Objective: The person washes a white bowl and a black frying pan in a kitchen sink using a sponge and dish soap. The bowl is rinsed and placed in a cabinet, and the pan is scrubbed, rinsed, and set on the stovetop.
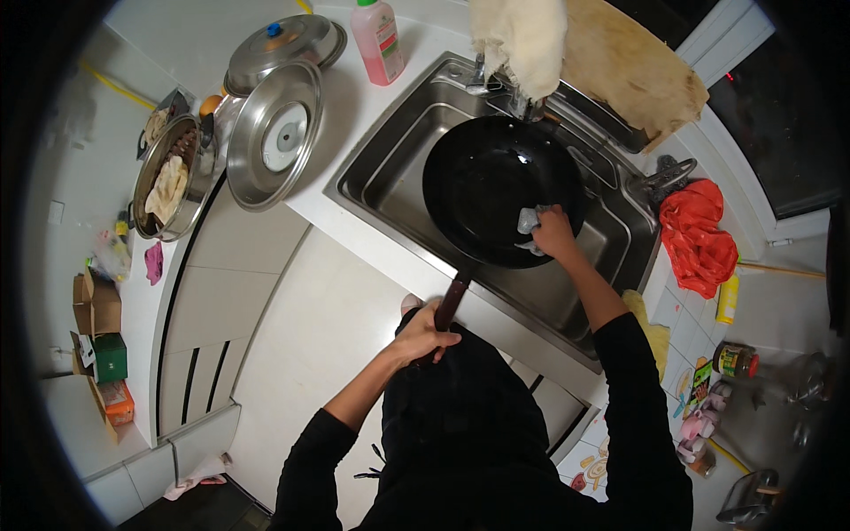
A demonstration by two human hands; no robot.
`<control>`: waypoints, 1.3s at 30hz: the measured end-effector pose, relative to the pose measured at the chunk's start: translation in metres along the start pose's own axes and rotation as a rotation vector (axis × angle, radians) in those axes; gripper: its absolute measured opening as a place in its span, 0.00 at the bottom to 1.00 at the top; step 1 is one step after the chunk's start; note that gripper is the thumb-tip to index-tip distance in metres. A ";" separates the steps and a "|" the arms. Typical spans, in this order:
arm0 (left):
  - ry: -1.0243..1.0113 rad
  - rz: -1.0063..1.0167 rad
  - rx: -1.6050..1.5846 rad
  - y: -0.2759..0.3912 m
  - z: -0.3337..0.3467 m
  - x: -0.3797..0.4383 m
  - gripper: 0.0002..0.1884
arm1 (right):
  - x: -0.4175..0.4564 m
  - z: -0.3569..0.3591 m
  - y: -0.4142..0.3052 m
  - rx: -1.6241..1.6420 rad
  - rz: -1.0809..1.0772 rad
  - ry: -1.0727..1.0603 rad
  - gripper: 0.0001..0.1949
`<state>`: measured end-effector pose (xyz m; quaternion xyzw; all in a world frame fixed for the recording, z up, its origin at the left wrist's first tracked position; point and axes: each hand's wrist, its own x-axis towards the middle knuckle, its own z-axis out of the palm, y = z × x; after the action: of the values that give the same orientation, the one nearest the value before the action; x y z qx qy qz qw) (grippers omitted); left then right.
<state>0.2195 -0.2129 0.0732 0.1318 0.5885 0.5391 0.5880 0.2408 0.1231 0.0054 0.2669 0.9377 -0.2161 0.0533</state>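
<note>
A black wok point(488, 179) rests over the stainless steel double sink point(398, 152), its brown handle point(453, 299) reaching out past the front edge. My left hand point(425, 336) is closed around that handle. Inside the wok, at its right side, my right hand point(554, 232) grips a whitish, translucent crumpled cloth or scrubbing pad point(528, 220) against the inner wall. The tap is partly hidden by a cream cloth point(521, 46) hanging above the wok's far rim.
Left of the sink stand a pink liquid bottle point(378, 43), steel lids point(275, 136) and a steel pot point(166, 179) with food. To the right lie a red plastic bag point(698, 237), a yellow cloth point(647, 332) and a jar point(734, 360). Cardboard point(624, 60) leans behind the sink.
</note>
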 end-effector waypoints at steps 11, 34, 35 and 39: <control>0.397 0.625 0.292 0.119 -0.079 0.061 0.17 | 0.002 0.034 0.018 0.851 0.251 0.181 0.14; 0.387 0.560 -0.424 0.241 -0.198 0.173 0.21 | -0.053 -0.013 -0.047 1.469 0.487 0.444 0.14; 0.179 0.322 -0.551 0.231 -0.190 0.156 0.21 | -0.055 -0.018 -0.046 1.463 0.497 0.444 0.14; -0.005 -0.039 -0.568 0.185 -0.137 0.103 0.26 | -0.051 -0.025 -0.034 1.480 0.461 0.421 0.16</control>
<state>-0.0117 -0.1264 0.1258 -0.0484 0.4148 0.6708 0.6129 0.2665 0.0834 0.0519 0.4549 0.4630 -0.7104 -0.2721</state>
